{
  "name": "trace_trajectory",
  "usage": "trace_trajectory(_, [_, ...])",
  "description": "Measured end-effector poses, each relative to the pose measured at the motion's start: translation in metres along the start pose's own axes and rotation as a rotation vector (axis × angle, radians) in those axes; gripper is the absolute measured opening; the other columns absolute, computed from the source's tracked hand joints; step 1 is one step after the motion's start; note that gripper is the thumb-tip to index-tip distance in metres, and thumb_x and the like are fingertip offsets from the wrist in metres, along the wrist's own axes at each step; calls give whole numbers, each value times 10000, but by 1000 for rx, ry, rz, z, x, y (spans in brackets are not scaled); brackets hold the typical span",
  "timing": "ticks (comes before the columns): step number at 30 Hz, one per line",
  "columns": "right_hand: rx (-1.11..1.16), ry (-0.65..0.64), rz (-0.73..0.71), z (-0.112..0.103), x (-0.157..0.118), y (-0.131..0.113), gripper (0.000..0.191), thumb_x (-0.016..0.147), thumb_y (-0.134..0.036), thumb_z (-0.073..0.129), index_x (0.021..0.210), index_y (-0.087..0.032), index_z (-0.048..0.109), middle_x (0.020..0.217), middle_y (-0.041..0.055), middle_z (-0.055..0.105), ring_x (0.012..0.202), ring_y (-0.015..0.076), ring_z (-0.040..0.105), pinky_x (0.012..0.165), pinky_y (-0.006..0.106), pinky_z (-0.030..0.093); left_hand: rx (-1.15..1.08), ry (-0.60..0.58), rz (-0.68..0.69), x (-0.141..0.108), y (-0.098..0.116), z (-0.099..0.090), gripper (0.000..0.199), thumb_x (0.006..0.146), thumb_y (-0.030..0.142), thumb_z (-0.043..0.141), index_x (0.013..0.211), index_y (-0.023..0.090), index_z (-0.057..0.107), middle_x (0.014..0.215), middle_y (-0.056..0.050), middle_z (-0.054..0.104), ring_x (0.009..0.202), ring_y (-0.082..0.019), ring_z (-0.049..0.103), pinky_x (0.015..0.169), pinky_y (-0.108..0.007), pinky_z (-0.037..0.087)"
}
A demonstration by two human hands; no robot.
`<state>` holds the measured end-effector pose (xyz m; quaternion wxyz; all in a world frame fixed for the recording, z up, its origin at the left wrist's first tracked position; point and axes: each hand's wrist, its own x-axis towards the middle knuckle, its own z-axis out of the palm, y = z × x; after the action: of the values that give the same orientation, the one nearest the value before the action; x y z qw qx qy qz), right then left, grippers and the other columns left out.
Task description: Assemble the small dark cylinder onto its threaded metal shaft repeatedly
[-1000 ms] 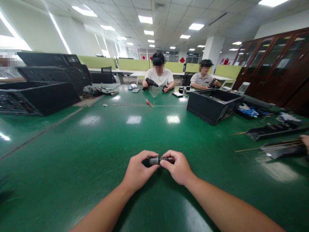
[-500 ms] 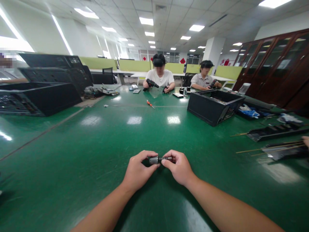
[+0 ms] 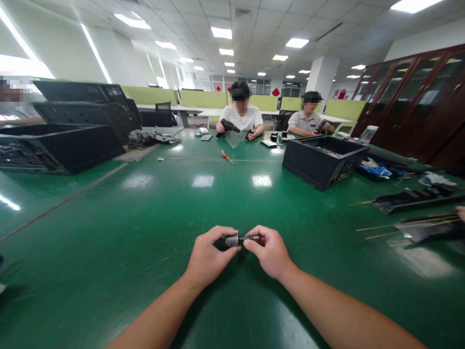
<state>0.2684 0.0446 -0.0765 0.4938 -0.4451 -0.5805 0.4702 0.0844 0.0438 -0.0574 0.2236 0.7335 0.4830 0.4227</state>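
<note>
Just above the table, my left hand (image 3: 210,257) has its thumb and fingers closed around a small silver-grey metal cylinder (image 3: 232,241), which looks like a small motor's casing. From its right end runs a thin dark metal shaft (image 3: 250,238), in line with the cylinder and roughly level. My right hand (image 3: 269,252) pinches this shaft between thumb and fingers, and its outer end shows past the thumb. Whether shaft and cylinder are one piece or two, I cannot tell. Both hands are close together, low in the middle of the view.
Beyond my hands lies an orange screwdriver (image 3: 226,156) on the green table (image 3: 174,203). A black computer case (image 3: 308,162) stands right; more cases (image 3: 90,145) stand left. Thin rods and dark parts (image 3: 417,198) lie far right, near another person's hand. Two people sit opposite, one holding a power drill (image 3: 229,126).
My hands and the piece they hold look almost the same. The surroundings have shifted very slightly in the view. At the right edge, the rods by the other person's hand have moved a little.
</note>
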Motion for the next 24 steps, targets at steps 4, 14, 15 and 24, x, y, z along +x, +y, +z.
trace_trajectory(4, [19,-1,5,0,0,-1,92,733,-249,676,763,-162,665,668,-11,605,618,136,524,608,258,401,-3,-2,19,0,0,-1,212,728,234,758,936,234,716,934,0,727,887,-176,668,828,-302,499])
trace_trajectory(14, [101,3,30,-3,3,1,78,719,-234,682,734,-163,653,626,-21,581,583,125,508,570,249,373,2,21,28,2,-2,-3,216,719,239,769,929,231,718,939,-10,728,897,-185,669,837,-310,506])
trace_trajectory(15, [104,5,29,-3,3,1,79,718,-234,684,733,-163,653,628,-21,581,583,125,508,569,249,372,1,23,27,1,-2,-3,220,718,238,770,931,229,719,939,-12,728,897,-187,669,837,-312,507])
trace_trajectory(24, [121,30,20,-3,2,0,101,720,-251,686,733,-162,639,631,-22,574,579,122,494,563,249,362,3,42,30,1,-5,-3,239,711,229,780,942,234,716,943,-8,727,891,-182,667,834,-316,508])
